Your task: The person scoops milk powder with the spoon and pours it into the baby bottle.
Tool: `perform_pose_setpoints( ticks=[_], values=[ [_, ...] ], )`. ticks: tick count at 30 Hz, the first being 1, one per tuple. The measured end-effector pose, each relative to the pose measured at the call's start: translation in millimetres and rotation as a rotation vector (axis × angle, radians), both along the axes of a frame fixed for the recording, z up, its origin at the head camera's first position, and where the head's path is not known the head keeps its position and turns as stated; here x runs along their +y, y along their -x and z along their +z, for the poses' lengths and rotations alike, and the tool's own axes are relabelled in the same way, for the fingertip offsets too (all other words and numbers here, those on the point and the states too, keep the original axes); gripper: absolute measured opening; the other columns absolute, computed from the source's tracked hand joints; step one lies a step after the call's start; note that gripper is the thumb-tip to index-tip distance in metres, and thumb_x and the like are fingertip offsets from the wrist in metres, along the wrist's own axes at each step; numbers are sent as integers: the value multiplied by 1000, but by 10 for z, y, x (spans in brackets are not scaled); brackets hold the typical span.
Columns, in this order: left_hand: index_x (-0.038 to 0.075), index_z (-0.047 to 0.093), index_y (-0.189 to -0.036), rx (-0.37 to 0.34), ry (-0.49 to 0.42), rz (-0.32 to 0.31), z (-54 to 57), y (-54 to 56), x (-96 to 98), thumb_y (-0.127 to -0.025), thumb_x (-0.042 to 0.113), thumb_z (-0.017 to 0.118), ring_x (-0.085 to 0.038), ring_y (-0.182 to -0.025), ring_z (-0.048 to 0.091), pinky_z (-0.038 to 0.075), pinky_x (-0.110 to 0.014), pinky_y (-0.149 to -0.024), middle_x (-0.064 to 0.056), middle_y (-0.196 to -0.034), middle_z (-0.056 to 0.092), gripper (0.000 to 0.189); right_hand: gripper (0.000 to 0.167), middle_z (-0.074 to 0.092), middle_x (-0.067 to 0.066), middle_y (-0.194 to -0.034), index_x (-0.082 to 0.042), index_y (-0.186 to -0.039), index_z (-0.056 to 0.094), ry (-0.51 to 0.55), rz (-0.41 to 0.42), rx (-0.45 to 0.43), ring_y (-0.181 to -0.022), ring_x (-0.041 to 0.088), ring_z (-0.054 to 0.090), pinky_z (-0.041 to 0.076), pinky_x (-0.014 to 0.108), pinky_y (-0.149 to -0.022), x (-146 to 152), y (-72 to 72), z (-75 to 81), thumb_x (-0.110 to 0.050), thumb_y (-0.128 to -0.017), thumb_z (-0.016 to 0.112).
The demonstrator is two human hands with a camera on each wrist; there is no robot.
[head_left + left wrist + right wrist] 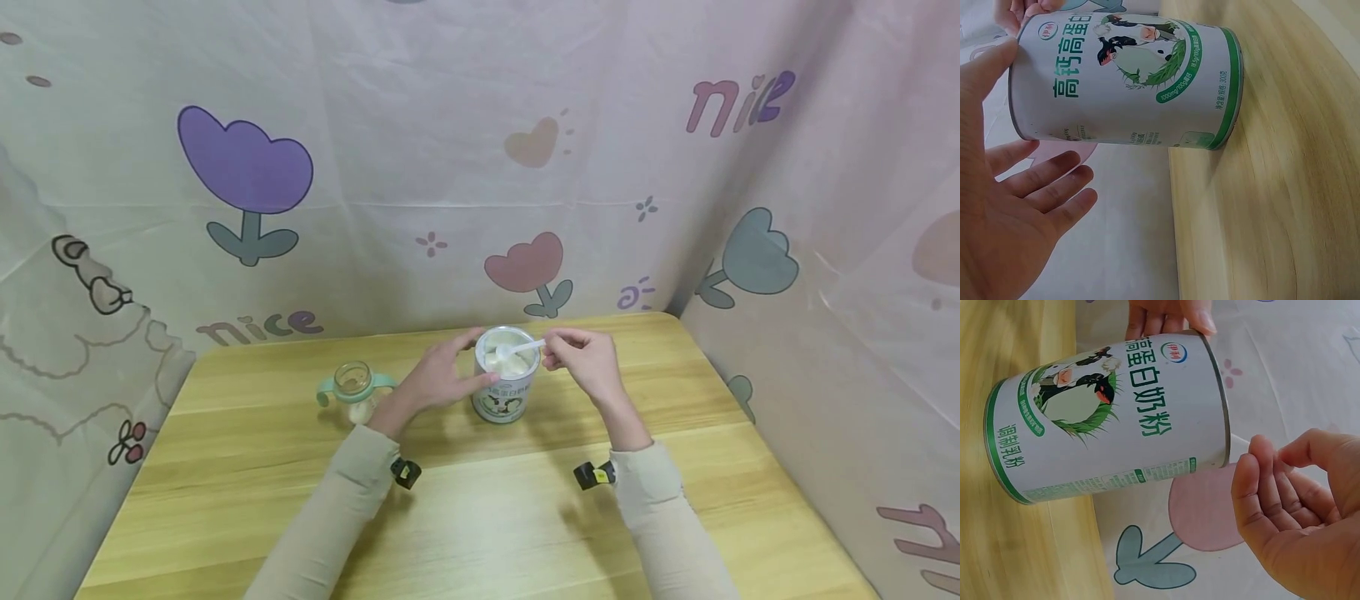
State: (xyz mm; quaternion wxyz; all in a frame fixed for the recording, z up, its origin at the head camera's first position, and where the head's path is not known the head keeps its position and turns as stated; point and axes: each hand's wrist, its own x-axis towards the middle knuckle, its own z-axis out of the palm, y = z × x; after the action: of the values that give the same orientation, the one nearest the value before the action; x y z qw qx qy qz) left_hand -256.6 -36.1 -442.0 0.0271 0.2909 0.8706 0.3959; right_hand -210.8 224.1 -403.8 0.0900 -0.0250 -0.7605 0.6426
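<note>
A white milk powder can [504, 402] with a cow picture and green base band stands open on the table, pale powder [513, 364] inside it. My left hand [442, 372] steadies the can near its rim, thumb on one side and index finger on the other; the remaining fingers [1054, 197] extend past it. Between thumb and fingertips, my right hand [587, 360] pinches the handle of a white scoop [522, 346], whose bowl is at the powder inside the rim. In the right wrist view only a short piece of the handle [1239, 447] shows beside the can [1116, 419].
A baby bottle [352, 380] with green side handles and no cap visible stands left of the can, partly behind my left wrist; something white shows low in it. A printed curtain [420, 167] borders the back of the wooden table [480, 525] and both sides.
</note>
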Motion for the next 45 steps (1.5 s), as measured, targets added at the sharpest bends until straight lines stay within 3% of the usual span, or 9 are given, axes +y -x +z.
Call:
perform_pose_setpoints(
  ticks=[13, 22, 28, 32, 37, 41, 45],
  values=[
    [29, 46, -159, -16, 2, 3, 12, -4, 10, -88, 60, 79, -37, -139, 57, 48, -66, -110, -3, -155, 59, 84, 23, 79, 11, -80, 3, -111, 80, -218, 17, 38, -61, 9, 70, 61, 23, -64, -76, 3, -10, -15, -98, 71],
    [28, 45, -160, 0, -8, -6, -6, 3, 6, -89, 60, 78, -36, -137, 59, 50, -65, -109, -3, -154, 59, 84, 22, 80, 18, -85, -2, -110, 82, -268, 9, 41, -58, 12, 65, 43, 19, -48, -139, 8, -34, -17, -97, 72],
    [27, 45, -160, 9, -19, -18, -11, 1, 3, -90, 59, 77, -36, -137, 61, 52, -60, -110, -3, -155, 59, 84, 22, 81, 16, -89, -3, -110, 82, -344, 7, 92, -56, 14, 61, 44, 20, -48, -187, 9, -66, -18, -97, 73],
    [26, 45, -160, 12, -21, -20, -15, 3, -1, -90, 59, 77, -35, -137, 61, 52, -58, -111, -3, -154, 59, 84, 21, 82, 18, -97, -1, -110, 82, -404, 58, 145, -68, 11, 66, 53, 19, -57, -205, 8, -68, -15, -97, 74],
    [28, 45, -160, 12, -33, -29, -17, 10, -2, -90, 59, 76, -35, -137, 61, 52, -59, -111, -2, -153, 61, 82, 18, 81, 17, -97, 0, -109, 82, -486, 171, 188, -67, 11, 61, 47, 17, -55, -200, 11, -45, -12, -96, 75],
    [29, 46, -159, 11, -40, -33, -16, 12, -3, -90, 59, 76, -35, -138, 60, 52, -59, -111, 0, -152, 61, 81, 19, 80, 12, -87, -2, -109, 82, -527, 239, 181, -63, 11, 55, 41, 18, -50, -188, 16, -21, -14, -97, 75],
    [30, 46, -159, 6, -49, -40, -16, 14, -5, -90, 59, 77, -34, -138, 60, 52, -59, -111, 1, -153, 61, 81, 22, 80, 10, -90, -3, -113, 82, -547, 292, 142, -67, 12, 60, 48, 20, -55, -176, 23, -17, -19, -99, 74]
  ],
)
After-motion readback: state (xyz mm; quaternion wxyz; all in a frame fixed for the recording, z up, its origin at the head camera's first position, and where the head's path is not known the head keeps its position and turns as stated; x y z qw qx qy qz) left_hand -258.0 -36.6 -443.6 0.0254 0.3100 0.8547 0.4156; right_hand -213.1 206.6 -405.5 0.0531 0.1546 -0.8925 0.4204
